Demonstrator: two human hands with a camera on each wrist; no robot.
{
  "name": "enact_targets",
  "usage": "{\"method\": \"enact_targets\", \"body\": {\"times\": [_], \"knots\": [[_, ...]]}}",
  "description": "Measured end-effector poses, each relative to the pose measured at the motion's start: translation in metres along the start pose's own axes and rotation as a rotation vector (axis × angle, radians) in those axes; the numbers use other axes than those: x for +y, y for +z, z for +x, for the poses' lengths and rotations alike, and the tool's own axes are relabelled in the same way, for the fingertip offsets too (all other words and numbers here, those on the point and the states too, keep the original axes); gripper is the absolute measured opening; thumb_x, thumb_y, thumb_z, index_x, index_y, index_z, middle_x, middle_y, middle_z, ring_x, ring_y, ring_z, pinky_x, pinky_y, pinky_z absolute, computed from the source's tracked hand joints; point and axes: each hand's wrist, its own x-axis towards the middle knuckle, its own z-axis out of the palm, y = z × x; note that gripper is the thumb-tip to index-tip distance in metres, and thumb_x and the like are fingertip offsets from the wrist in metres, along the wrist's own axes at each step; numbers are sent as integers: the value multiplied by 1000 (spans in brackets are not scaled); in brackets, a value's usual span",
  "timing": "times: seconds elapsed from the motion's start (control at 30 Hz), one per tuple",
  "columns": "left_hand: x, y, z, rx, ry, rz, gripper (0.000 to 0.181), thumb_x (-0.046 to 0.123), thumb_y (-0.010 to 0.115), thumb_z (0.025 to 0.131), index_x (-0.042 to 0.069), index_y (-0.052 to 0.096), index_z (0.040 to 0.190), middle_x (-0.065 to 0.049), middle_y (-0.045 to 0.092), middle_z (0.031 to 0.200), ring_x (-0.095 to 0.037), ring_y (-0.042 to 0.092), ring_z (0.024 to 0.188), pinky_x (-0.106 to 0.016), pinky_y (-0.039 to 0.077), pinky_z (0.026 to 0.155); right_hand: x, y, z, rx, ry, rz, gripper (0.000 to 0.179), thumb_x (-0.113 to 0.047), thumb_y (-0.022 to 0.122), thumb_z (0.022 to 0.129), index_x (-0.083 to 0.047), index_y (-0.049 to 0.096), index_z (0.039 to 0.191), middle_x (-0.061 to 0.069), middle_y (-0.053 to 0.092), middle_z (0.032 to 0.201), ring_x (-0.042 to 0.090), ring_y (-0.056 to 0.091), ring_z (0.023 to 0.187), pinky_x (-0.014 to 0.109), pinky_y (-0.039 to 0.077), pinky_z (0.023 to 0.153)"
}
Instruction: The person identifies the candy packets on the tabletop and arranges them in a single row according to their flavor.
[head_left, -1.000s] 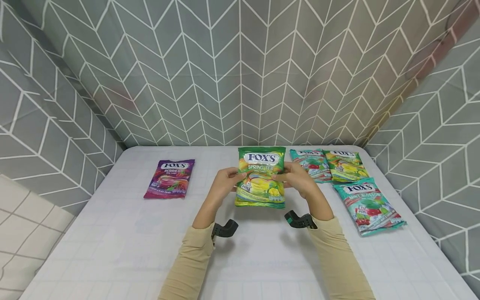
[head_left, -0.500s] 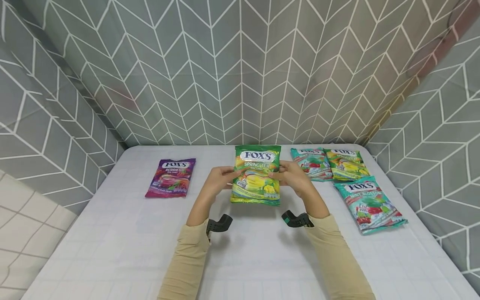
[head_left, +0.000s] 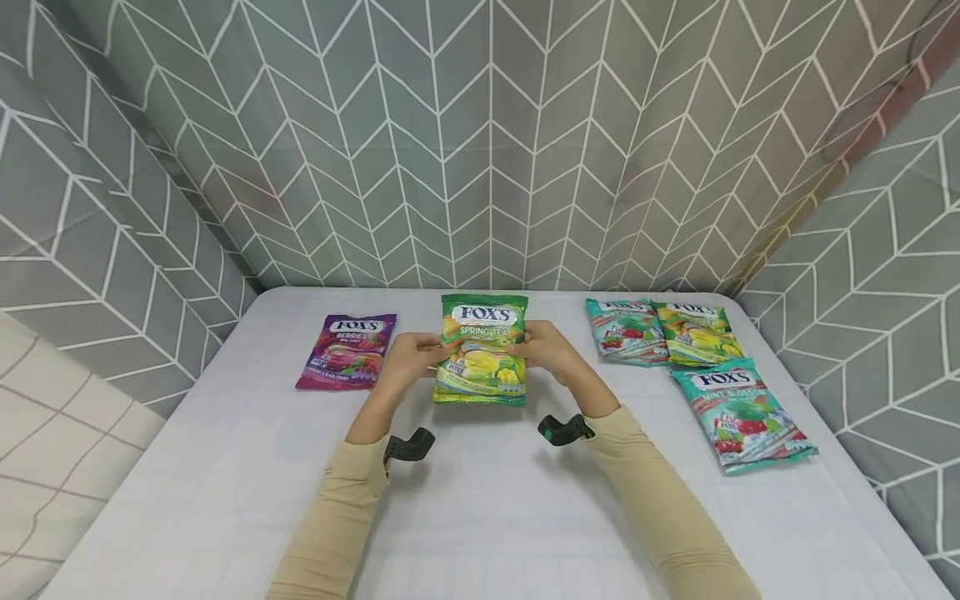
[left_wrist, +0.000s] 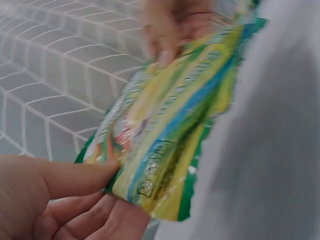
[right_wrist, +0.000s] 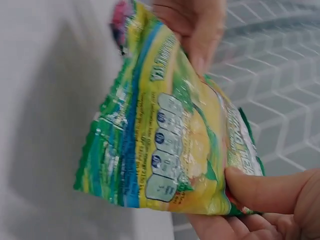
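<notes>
A green and yellow candy bag [head_left: 482, 354] marked Spring Tea is held upright between both hands, above the table with a shadow under it. My left hand [head_left: 408, 358] pinches its left edge, thumb in front and fingers behind. At the opposite edge my right hand [head_left: 550, 350] pinches it the same way. Both wrist views show the bag [left_wrist: 165, 125] close up, with a thumb on its front [right_wrist: 185, 140]. Just left of the left hand lies a purple Berries candy bag [head_left: 348, 354].
On the right of the white table [head_left: 480, 517] lie a teal Mint Blossom bag [head_left: 626, 332], another Spring Tea bag [head_left: 697, 335] touching it, and a second Mint Blossom bag [head_left: 746, 421] nearer the front. A patterned grey curtain [head_left: 480, 150] stands behind the table.
Both hands have moved left with the Spring Tea bag, bringing it closer to the purple bag and farther from the bags on the right. The grip looks the same.
</notes>
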Motion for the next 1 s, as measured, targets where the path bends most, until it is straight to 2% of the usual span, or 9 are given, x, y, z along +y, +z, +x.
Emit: {"method": "enact_targets", "body": {"times": [0.1, 0.27, 0.37, 0.5, 0.6, 0.7, 0.87, 1.0], "knots": [[-11, -15, 3, 44, -1, 55, 39, 11, 67, 91, -12, 59, 122, -26, 65, 112, -29, 68, 89, -34, 57, 73, -3, 19, 13, 13, 7, -59, 33, -4, 62, 93, 7, 56, 123, 12, 64, 92, 20, 64, 84, 36, 54, 78], [-24, -40, 7, 129, 25, 173, 36, 11, 69, 90, -11, 62, 118, -27, 65, 110, -30, 69, 84, -36, 57, 70, -4, 45, 34, -8, -21, -90, 35, -3, 64, 91, 6, 57, 124, 16, 67, 100, 21, 65, 84, 32, 54, 74], [-29, -52, 9, 181, 0, 225, 34, 13, 69, 90, -8, 65, 116, -25, 67, 108, -26, 69, 78, -36, 56, 65, -5, 58, 46, -16, -32, -138, 34, -5, 65, 92, 6, 58, 123, 15, 67, 101, 21, 63, 86, 31, 53, 74], [-35, -62, 12, 227, -23, 253, 29, 12, 70, 89, -7, 68, 112, -24, 68, 104, -16, 66, 66, -31, 55, 60, -7, 70, 59, -26, -42, -193, 33, -6, 66, 91, 5, 59, 122, 14, 67, 98, 20, 63, 82, 28, 53, 71], [-40, -66, 16, 263, -9, 295, 26, 9, 70, 88, -8, 69, 108, -24, 68, 102, -14, 63, 62, -26, 54, 57, -8, 77, 70, -33, -51, -255, 32, -7, 67, 90, 5, 61, 119, 13, 67, 94, 18, 60, 78, 25, 50, 68], [-44, -67, 19, 304, 3, 371, 24, 9, 71, 88, -8, 70, 104, -22, 68, 100, -17, 60, 65, -25, 49, 55, -8, 84, 79, -24, -60, -358, 29, -9, 68, 90, 6, 62, 114, 11, 63, 89, 17, 53, 75, 25, 44, 66], [-46, -63, 24, 360, 20, 488, 22, 11, 70, 87, -6, 72, 102, -21, 69, 102, -27, 60, 80, -32, 46, 60, -6, 90, 88, 8, -44, -454, 29, -13, 67, 91, 7, 59, 109, 9, 55, 86, 19, 49, 76, 27, 41, 66], [-45, -60, 25, 381, 14, 516, 21, 9, 70, 87, -7, 71, 102, -22, 69, 100, -31, 62, 83, -40, 49, 63, -4, 92, 90, 20, -31, -491, 32, -17, 67, 92, 6, 56, 111, 10, 55, 89, 21, 50, 80, 29, 43, 69]]}}
